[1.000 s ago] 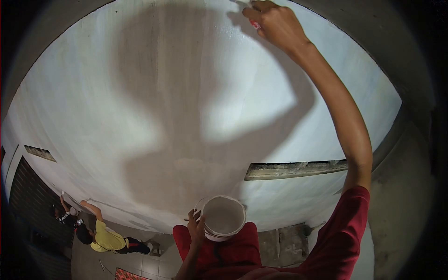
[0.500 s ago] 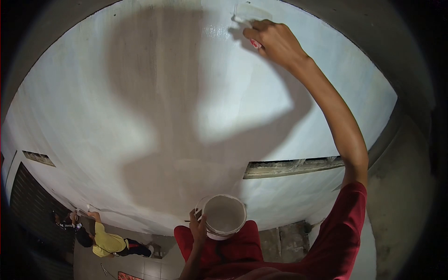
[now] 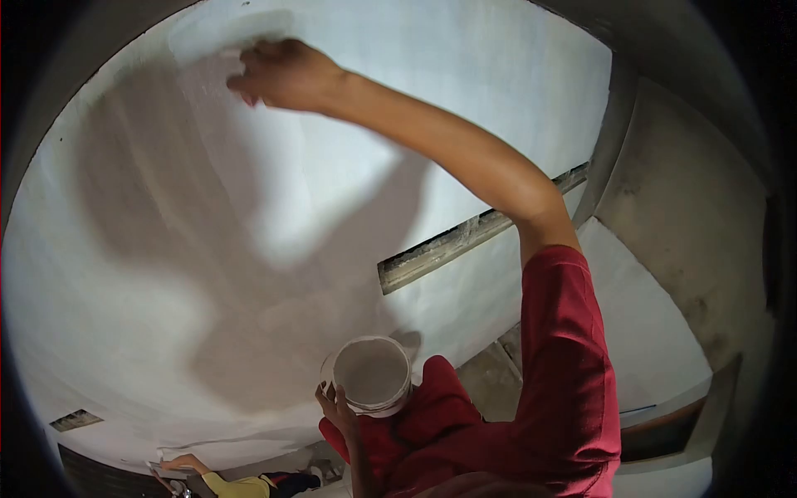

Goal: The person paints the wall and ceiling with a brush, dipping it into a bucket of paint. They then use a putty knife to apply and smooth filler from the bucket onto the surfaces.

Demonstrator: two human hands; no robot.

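High on the white wall, my right hand is closed round a paintbrush. Most of the brush is hidden behind the fingers; only a pale bit shows at its left. Down at my lap, my left hand grips the side of a white bucket, fingers near its rim. The bucket stands upright by my red-clothed legs, its pale inside showing. A large shadow of my head and arm covers much of the wall.
A long narrow opening cuts the wall right of the bucket. At lower left, another person in a yellow shirt reaches to the wall, near a small vent. A dark recess lies at lower right.
My right hand has swept left across the upper wall with the paintbrush. The view has turned, so the opening and the other person sit elsewhere in frame. My left hand still holds the bucket.
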